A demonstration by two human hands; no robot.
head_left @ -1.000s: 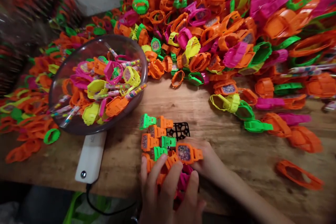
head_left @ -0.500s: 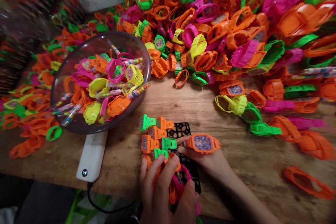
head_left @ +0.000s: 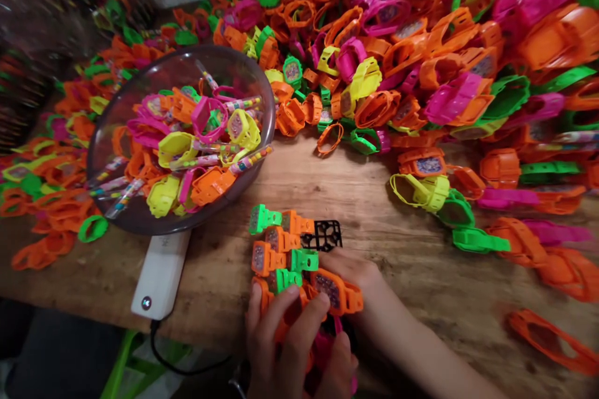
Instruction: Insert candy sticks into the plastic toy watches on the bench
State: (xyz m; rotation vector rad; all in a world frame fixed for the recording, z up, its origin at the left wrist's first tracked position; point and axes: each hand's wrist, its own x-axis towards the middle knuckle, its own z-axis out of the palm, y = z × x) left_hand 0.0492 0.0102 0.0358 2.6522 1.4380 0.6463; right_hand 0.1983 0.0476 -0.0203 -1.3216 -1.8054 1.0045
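My right hand [head_left: 362,283] pinches an orange toy watch body [head_left: 337,291] with a glittery face, pressing it down onto a black plastic grid [head_left: 324,234] at the table's near edge. Rows of orange and green watch bodies [head_left: 276,243] sit packed on that grid. My left hand [head_left: 290,340] lies with curled fingers over the near rows, fingertips resting on orange and pink pieces. I cannot make out whether it grips anything.
A clear round bowl [head_left: 140,215] of yellow, pink and orange watches stands at left on a white scale [head_left: 159,274] with a black cord. A huge heap of coloured toy watches [head_left: 421,43] fills the back and right. Loose straps [head_left: 547,340] lie at right.
My right hand lifted the orange watch body up and to the right, then brought it back down onto the grid beside the other pieces. My left hand stayed on the near rows.
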